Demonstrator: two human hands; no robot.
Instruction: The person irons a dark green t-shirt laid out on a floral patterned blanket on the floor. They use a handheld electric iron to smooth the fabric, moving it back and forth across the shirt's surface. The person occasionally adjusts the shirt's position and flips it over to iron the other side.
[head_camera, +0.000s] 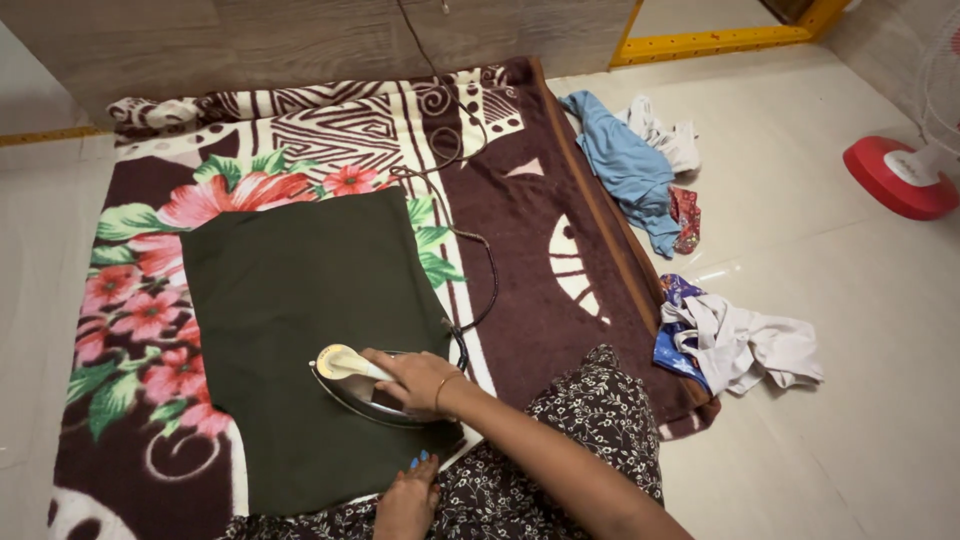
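A dark green cloth (300, 290) lies flat on a brown flowered blanket (560, 200) spread on the floor. My right hand (415, 378) grips the handle of a metal iron (350, 385) that rests on the cloth's near right part. Its black cord (480, 250) runs up across the blanket toward the wall. My left hand (408, 500) presses flat on the cloth's near edge, fingers together, by my patterned skirt (590, 420).
On the tiled floor to the right lie a blue garment (625, 165) with a white one (665, 135), a small red cloth (686, 215), and a white and blue pile (740, 345). A red fan base (895, 175) stands at far right.
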